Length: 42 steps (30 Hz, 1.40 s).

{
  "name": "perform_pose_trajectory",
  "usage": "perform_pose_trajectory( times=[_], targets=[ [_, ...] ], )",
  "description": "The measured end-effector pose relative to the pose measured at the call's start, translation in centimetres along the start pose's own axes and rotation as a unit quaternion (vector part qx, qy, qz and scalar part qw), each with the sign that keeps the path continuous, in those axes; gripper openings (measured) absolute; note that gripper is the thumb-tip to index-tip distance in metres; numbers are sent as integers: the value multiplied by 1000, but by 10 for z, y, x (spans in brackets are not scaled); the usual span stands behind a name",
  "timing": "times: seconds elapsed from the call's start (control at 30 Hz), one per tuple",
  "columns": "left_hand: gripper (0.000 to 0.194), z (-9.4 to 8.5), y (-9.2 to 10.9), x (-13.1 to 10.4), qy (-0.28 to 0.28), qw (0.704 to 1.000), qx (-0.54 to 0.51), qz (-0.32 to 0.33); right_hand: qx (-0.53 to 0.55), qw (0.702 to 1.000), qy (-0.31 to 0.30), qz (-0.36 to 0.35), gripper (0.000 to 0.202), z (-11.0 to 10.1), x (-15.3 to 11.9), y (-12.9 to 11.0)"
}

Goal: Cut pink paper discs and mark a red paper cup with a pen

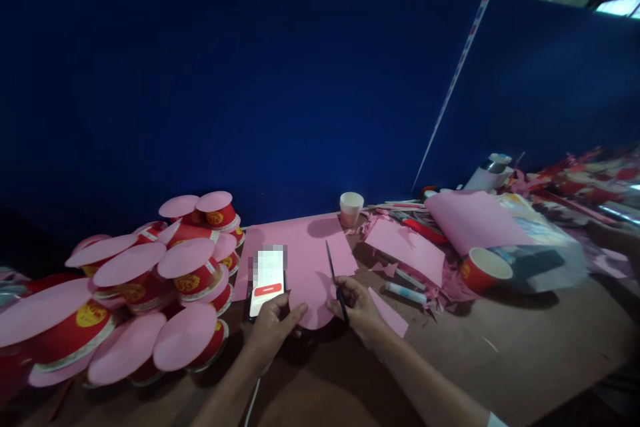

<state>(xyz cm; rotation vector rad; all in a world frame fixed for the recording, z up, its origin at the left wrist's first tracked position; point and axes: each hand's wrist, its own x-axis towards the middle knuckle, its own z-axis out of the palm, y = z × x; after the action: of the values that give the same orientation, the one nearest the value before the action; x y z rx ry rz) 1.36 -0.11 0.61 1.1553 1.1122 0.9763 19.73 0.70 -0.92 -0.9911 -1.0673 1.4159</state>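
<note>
A round-edged piece of pink paper [311, 303] is pinched between the thumb and fingers of my left hand [270, 333] at its left edge. My right hand [361, 310] is closed around the black handles of a pair of scissors [331, 261]. The scissor blades point away from me over the pink paper and look nearly together. My right fingertips are beside the right edge of the piece. Behind it lie larger pink sheets [290, 232] on the table. A lit phone [267, 287] stands out just beyond my left hand, its screen partly blurred.
Red cups with pink paper discs [133, 273] crowd the left side. A white cup [351, 208] stands behind. To the right are pink paper scraps [405, 250], a marker [406, 292], a tipped red paper cup [485, 269] and a pink sheet [473, 217]. A blue partition [300, 93] rises behind the table.
</note>
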Motion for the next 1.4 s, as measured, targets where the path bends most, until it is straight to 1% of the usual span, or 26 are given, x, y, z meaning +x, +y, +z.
perform_pose_trajectory(
  times=[0.1,0.27,0.37,0.47,0.67,0.87,1.0,1.13,1.23,1.3,1.4],
  targets=[
    [37,1,2,-2,-17,1000,2,-4,-3,1000,11,-7,42,0,1,2],
    [35,2,2,-1,23,1000,-8,-18,-1,1000,6,-4,42,1,0,2],
    [34,3,3,0,33,999,-15,-7,7,1000,-6,4,41,2,0,0],
    [35,4,5,1,43,999,-26,-11,7,1000,-2,8,39,2,0,0],
    [35,3,3,-1,19,1000,-15,-6,-5,1000,7,-9,39,1,0,-1],
    [31,2,2,-1,33,999,0,-6,-5,1000,-11,-3,39,1,0,0],
    [31,1,-1,1,26,1000,0,8,-5,1000,-10,-4,39,1,0,2],
    [32,1,-1,0,16,1000,8,1,-14,1000,1,-14,40,1,1,4],
    [39,1,1,-1,-3,1000,5,1,-21,999,20,-13,40,2,1,1],
    [43,2,2,-2,-5,1000,1,5,-17,1000,24,-8,40,3,0,-1],
    [37,2,3,-2,-6,1000,2,9,-20,1000,21,-7,37,4,0,-4]
  ],
)
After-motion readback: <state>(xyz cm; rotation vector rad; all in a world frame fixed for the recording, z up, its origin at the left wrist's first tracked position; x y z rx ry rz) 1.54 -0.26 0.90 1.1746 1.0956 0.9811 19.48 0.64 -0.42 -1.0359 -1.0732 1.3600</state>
